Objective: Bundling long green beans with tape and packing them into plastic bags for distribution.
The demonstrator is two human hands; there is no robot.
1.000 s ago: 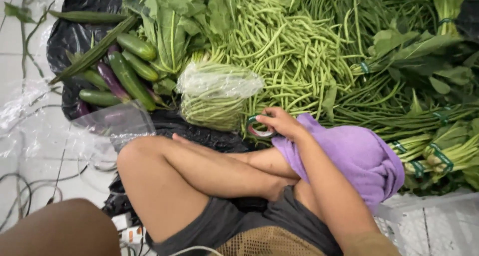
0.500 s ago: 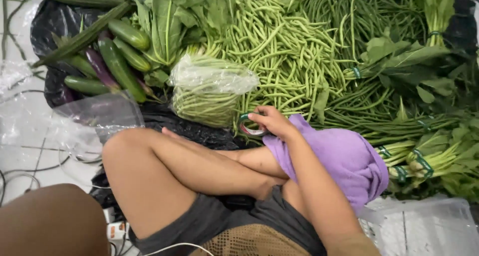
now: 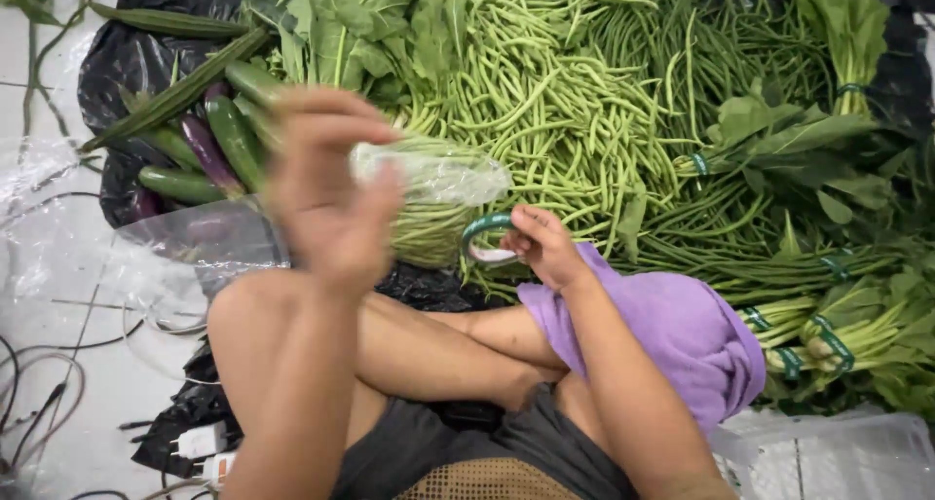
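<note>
I sit cross-legged before a spread of vegetables. My right hand (image 3: 543,247) holds a roll of green tape (image 3: 487,239) just above my knee, next to a clear plastic bag of green beans (image 3: 438,193). My left hand (image 3: 329,184) is raised in front of the camera, blurred, fingers loosely curled with nothing visible in it. A purple cloth (image 3: 672,334) lies over my right thigh. A large heap of loose green beans (image 3: 526,81) fills the middle of the floor beyond my hands.
Cucumbers and purple aubergines (image 3: 200,149) lie on black plastic at the left. Leafy greens (image 3: 341,23) are behind them; bundles of greens tied with green bands (image 3: 818,334) lie at the right. Clear plastic sheets (image 3: 58,247), cables and white plugs (image 3: 200,442) are on the floor at the left.
My left hand has come up from out of view into the centre-left of the picture, moving fast. The right hand stays on the tape roll. The camera has moved closer.
</note>
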